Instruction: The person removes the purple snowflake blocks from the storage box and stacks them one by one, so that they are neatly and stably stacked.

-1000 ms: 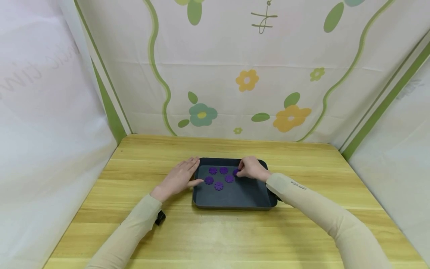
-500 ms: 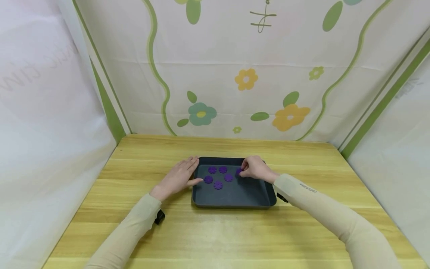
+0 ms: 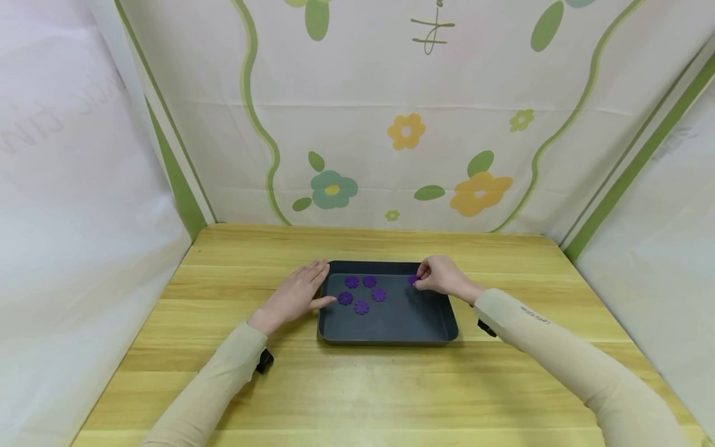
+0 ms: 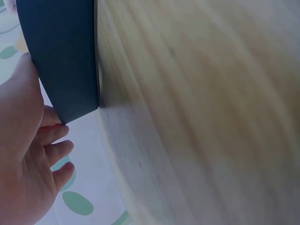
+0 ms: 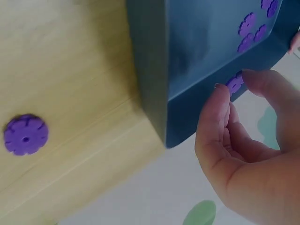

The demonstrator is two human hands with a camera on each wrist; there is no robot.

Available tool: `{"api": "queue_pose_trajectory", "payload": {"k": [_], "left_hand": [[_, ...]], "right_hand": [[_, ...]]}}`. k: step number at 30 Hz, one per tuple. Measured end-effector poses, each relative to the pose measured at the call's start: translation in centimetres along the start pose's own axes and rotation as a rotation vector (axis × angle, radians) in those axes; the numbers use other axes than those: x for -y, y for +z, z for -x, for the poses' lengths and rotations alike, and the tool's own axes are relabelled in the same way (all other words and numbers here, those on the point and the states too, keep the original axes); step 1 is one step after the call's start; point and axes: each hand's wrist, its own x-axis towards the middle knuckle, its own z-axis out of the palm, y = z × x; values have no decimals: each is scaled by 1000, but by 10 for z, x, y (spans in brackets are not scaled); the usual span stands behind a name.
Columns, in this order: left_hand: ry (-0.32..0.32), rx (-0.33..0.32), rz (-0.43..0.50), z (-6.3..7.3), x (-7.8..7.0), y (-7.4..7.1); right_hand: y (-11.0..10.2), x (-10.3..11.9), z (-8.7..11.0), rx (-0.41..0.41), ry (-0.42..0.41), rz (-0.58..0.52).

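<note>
Right hand pinches one purple disc between thumb and fingertips, with the tray below and to its left; whether the disc touches the tray cannot be told. Left hand rests on the tray's left rim near the far corner, its thumb spread from the fingers and reaching over the edge. Five matching discs lie on the tray floor between the two hands, nearer the left thumb. A loose disc lies on the table, outside the tray on the right hand's side. Judging by this layout, the five look settled, the pinched one is not yet released, and the loose one remains to be handled.
</note>
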Motion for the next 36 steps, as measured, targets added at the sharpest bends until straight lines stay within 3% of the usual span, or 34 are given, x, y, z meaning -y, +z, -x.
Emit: {"api": "queue_pose_trajectory", "payload": {"k": [6, 16, 26, 33, 36], "left_hand": [[-8, 10, 10, 0, -1, -1], [17, -41, -2, 0, -1, -1], [9, -29, 5, 1, 0, 1], [9, -34, -2, 1, 1, 2], [11, -39, -9, 0, 1, 2]], "right_hand": [[-8, -9, 8, -22, -19, -8], [-16, -20, 18, -33, 18, 16], [-20, -34, 30, -53, 57, -35], [-29, -44, 41, -99, -3, -63], [-30, -50, 44, -95, 15, -58]]}}
